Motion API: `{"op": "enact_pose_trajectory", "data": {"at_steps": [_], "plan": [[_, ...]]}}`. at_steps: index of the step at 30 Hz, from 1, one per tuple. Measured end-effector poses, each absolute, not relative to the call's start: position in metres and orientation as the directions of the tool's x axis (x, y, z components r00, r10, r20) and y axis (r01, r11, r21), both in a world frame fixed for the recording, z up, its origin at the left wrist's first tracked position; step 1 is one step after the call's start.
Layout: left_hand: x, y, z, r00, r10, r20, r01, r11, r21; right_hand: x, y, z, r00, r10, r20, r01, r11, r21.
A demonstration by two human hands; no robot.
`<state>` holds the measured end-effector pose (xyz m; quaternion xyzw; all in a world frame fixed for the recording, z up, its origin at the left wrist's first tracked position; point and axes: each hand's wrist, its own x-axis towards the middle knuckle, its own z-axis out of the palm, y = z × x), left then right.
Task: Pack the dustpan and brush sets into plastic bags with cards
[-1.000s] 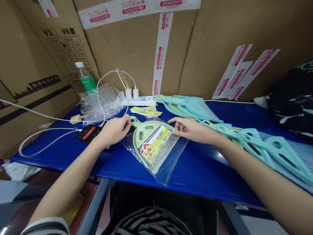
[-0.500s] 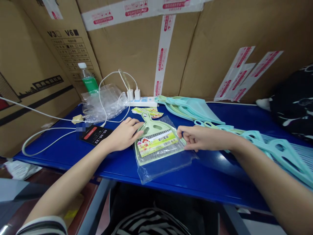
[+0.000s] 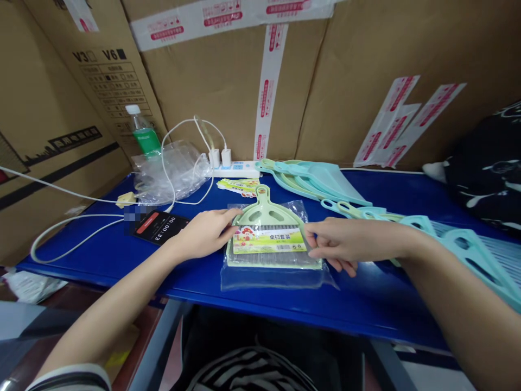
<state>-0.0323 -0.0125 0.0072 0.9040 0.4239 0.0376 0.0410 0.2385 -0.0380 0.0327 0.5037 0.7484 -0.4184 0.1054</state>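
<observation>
Pale green inside its clear bag, the dustpan set (image 3: 271,239) now lies square at frame centre on the blue table (image 3: 101,252), handle pointing away, turned from its earlier slant. The left hand (image 3: 203,233) rests flat-fingered against its left edge; the right hand (image 3: 345,241) pinches its right edge.

I see bare bench (image 3: 378,296) at front R and front L corner, only a white cable (image 3: 69,231) looping there. Centre: bagged dustpan (image 3: 268,239), phone (image 3: 159,227) near, L of it. Back edge jammed w/ bag heap (image 3: 171,174), power strip (image 3: 236,171), dustpan stack (image 3: 313,182); teal handles (image 3: 448,241) block R end.
</observation>
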Motion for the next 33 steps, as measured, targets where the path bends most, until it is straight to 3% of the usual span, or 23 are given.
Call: {"op": "enact_pose_trajectory", "data": {"at_steps": [6,12,16,27,33], "plan": [[-0.030,-0.016,0.009,0.655,0.756,0.011,0.747,-0.649,0.142,0.237,-0.035,0.035,-0.511,0.758,-0.405,0.834,0.325,-0.445],[-0.030,-0.021,0.017,0.504,0.839,-0.205,0.833,-0.535,-0.142,0.238,-0.034,0.030,-0.560,0.719,-0.413,0.795,0.324,-0.514],[-0.032,-0.023,0.020,0.446,0.857,-0.260,0.830,-0.504,-0.240,0.238,-0.035,0.030,-0.512,0.735,-0.444,0.813,0.249,-0.526],[-0.033,-0.026,0.019,0.265,0.936,-0.233,0.863,-0.337,-0.376,0.238,-0.035,0.029,-0.539,0.729,-0.422,0.797,0.280,-0.535],[-0.033,-0.022,0.022,0.287,0.945,-0.155,0.876,-0.324,-0.358,0.235,-0.038,0.032,-0.498,0.743,-0.446,0.832,0.265,-0.488]]}}
